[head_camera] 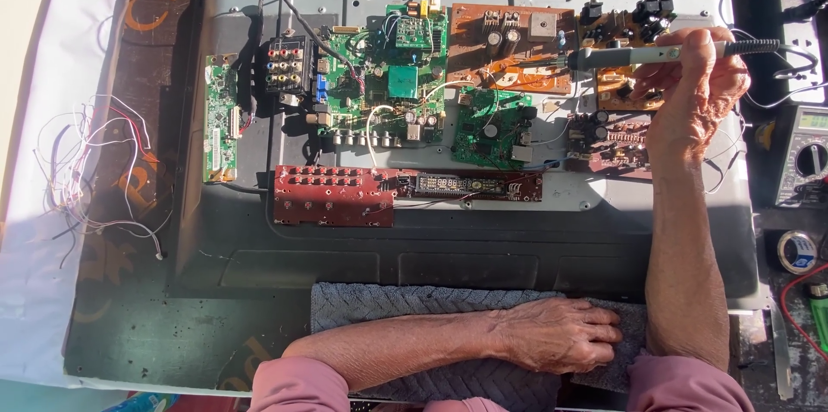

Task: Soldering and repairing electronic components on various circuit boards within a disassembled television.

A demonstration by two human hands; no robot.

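The right hand (694,75) is closed around the soldering iron (655,53) like a pen, its tip reaching left of the grip to touch the brown circuit board (509,37), with the forearm propped for steadiness. Below the grip, the left hand (561,334) lies flat and empty on the grey towel (388,304), bracing the body

A metal panel (483,244) lies on the tabletop (155,334), with several circuit boards on it. The main board (388,80) sits near the middle, a narrow board (220,119) to its left, a long board (405,189) in front of it. The right hand (694,84) holds a soldering iron (642,54) over the boards at the panel's right end. A towel (414,304) lies before the panel, the left hand (561,334) resting on it. Loose wires (90,162) lie left of the panel; a multimeter (802,157) sits right of it.
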